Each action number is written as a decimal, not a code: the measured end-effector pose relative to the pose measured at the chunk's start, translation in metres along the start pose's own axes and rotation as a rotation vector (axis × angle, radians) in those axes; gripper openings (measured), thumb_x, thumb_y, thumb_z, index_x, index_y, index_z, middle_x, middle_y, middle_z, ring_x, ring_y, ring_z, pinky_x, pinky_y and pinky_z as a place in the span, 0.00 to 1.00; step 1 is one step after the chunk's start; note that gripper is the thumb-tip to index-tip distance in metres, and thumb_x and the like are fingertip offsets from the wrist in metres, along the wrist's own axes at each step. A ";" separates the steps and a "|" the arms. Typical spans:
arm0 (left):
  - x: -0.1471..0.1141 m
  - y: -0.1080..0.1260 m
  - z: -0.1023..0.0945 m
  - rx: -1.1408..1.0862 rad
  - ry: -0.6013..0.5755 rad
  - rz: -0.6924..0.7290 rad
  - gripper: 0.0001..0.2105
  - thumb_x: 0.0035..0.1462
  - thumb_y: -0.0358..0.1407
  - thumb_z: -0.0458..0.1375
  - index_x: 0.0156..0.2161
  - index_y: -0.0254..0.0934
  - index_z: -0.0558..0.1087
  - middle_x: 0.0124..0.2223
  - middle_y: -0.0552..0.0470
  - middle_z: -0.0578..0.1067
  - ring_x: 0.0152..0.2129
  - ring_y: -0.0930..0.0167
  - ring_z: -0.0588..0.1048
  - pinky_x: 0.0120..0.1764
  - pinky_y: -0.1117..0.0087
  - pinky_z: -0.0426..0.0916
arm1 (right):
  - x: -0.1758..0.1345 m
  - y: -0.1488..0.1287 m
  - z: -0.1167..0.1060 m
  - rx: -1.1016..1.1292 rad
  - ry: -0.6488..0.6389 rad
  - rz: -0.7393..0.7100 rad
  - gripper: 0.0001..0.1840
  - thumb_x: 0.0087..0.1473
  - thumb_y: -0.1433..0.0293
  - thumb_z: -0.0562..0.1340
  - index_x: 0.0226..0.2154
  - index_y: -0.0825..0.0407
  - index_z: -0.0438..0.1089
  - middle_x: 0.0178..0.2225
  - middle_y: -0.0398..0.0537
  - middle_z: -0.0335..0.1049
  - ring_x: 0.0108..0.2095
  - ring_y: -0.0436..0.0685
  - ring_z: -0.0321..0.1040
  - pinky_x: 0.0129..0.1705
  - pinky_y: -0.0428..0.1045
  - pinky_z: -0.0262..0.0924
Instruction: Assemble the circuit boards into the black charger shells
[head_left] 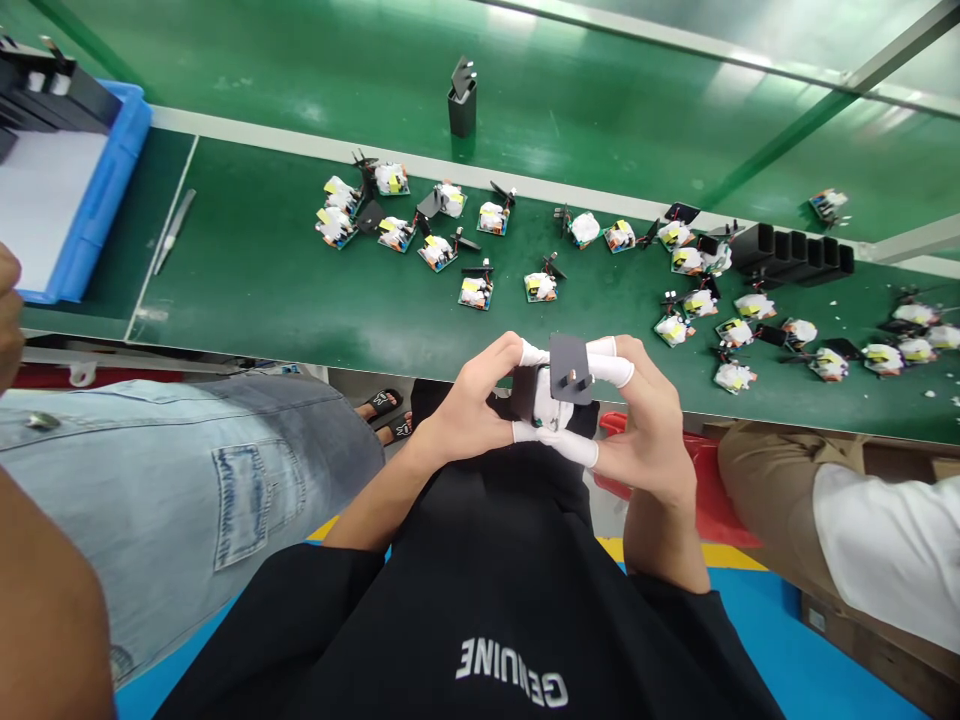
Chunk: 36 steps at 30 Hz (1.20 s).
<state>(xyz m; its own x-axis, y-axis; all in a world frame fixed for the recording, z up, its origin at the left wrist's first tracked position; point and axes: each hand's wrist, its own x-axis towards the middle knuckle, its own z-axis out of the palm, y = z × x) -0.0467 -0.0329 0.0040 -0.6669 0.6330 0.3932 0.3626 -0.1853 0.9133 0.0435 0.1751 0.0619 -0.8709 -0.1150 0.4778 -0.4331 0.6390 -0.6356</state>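
In the head view, your left grip (480, 400) is closed around a dark housing (524, 393) over the desk's (300, 310) near edge; your right grip (645, 420) holds the white-coated board (553, 410) and black plug plate (568, 362) there. Similar boards (540, 287) lie toward the far edge.

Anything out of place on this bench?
Yes, mildly: one circuit board lies beyond the pale rail at right, while the other loose boards sit on the near side. Small white scraps also litter the green bench near its right end.
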 end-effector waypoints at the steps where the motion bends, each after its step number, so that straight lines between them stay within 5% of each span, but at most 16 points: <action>1: 0.000 -0.004 0.000 -0.007 -0.003 -0.019 0.27 0.54 0.49 0.80 0.53 0.40 0.77 0.44 0.51 0.71 0.38 0.68 0.72 0.40 0.68 0.76 | -0.002 0.003 0.001 0.014 0.020 0.020 0.35 0.54 0.57 0.81 0.60 0.40 0.74 0.49 0.51 0.79 0.47 0.68 0.77 0.49 0.63 0.74; 7: -0.003 -0.019 0.000 -0.079 0.024 -0.094 0.32 0.51 0.50 0.81 0.57 0.41 0.79 0.47 0.50 0.74 0.43 0.66 0.78 0.48 0.64 0.82 | -0.013 0.011 -0.006 0.253 0.228 0.090 0.32 0.53 0.53 0.81 0.58 0.38 0.77 0.44 0.52 0.82 0.39 0.70 0.77 0.39 0.66 0.75; 14: -0.003 -0.011 0.001 -0.073 0.020 -0.038 0.32 0.53 0.47 0.81 0.60 0.43 0.78 0.48 0.47 0.76 0.44 0.66 0.78 0.48 0.64 0.82 | -0.005 0.007 -0.007 0.241 0.081 0.067 0.36 0.49 0.56 0.83 0.58 0.39 0.76 0.46 0.51 0.81 0.41 0.68 0.77 0.42 0.66 0.77; 36: -0.005 0.006 -0.002 0.052 0.011 0.073 0.26 0.55 0.36 0.78 0.56 0.42 0.76 0.45 0.50 0.74 0.38 0.67 0.76 0.42 0.65 0.77 | -0.002 -0.010 -0.003 0.012 -0.004 -0.058 0.37 0.56 0.62 0.80 0.63 0.40 0.70 0.42 0.49 0.80 0.42 0.68 0.77 0.46 0.67 0.73</action>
<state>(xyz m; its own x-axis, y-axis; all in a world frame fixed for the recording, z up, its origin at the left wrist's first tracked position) -0.0430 -0.0382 0.0075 -0.6445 0.6109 0.4597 0.4433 -0.1913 0.8757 0.0506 0.1707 0.0691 -0.8451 -0.1550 0.5116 -0.4859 0.6219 -0.6141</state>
